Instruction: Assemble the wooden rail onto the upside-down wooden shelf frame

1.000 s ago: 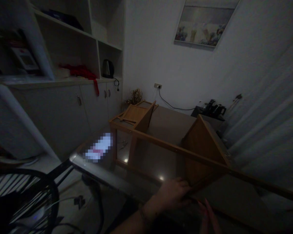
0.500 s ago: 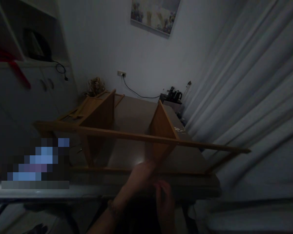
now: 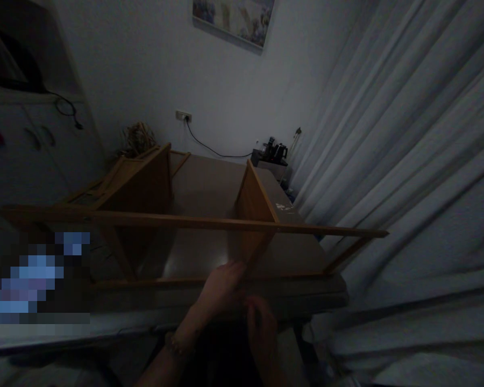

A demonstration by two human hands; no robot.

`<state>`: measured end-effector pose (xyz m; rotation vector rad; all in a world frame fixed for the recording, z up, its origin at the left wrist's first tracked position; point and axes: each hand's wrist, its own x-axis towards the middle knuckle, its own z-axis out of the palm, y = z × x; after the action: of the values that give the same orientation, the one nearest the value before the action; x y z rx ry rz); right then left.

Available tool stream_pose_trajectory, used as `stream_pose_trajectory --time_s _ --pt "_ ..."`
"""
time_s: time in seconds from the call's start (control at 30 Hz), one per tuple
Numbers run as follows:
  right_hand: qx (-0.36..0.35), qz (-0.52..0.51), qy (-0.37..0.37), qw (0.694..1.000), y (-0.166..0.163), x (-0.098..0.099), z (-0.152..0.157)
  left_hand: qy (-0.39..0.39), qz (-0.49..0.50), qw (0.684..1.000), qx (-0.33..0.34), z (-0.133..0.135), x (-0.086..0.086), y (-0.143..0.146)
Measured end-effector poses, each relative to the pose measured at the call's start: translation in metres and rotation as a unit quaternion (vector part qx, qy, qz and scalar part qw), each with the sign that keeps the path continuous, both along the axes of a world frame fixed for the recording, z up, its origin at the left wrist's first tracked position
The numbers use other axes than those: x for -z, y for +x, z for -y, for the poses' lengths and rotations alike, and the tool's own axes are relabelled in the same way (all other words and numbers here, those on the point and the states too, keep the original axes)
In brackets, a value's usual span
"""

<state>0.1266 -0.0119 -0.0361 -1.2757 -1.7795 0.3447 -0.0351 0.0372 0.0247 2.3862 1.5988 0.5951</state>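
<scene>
A wooden shelf rack [image 3: 177,221] lies on its side across the brown table [image 3: 204,180], two shelf boards standing upright between its rails. My left hand [image 3: 221,282], a bracelet on its wrist, reaches over the lower rail where the right shelf board [image 3: 255,196] meets it. Its fingers look bent round the wood there, though dimness hides the tips. Just below and to the right, my right hand [image 3: 262,322] is closed in a pinch by the table's near edge. Whatever lies between its thumb and forefinger is too dark to make out.
Small white scraps [image 3: 284,207] lie on the table's right side. Further wooden panels [image 3: 115,172] rest at the back left. A black kettle [image 3: 280,151] stands on a low cabinet by the wall. White curtains [image 3: 371,134] hang on the right; a pixelated patch covers the left.
The view has shifted to the right, so the rack and room appear further left. Both hands keep about the same places at the lower rail.
</scene>
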Motion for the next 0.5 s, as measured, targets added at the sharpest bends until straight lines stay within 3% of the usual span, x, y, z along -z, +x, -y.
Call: stream_pose_trajectory --time_s 0.5 --pt "-0.009 0.026 0.047 0.999 0.0025 -0.0053 -0.0070 0.005 -0.001 1.000 -0.001 0.0006 0.0022 -0.0005"
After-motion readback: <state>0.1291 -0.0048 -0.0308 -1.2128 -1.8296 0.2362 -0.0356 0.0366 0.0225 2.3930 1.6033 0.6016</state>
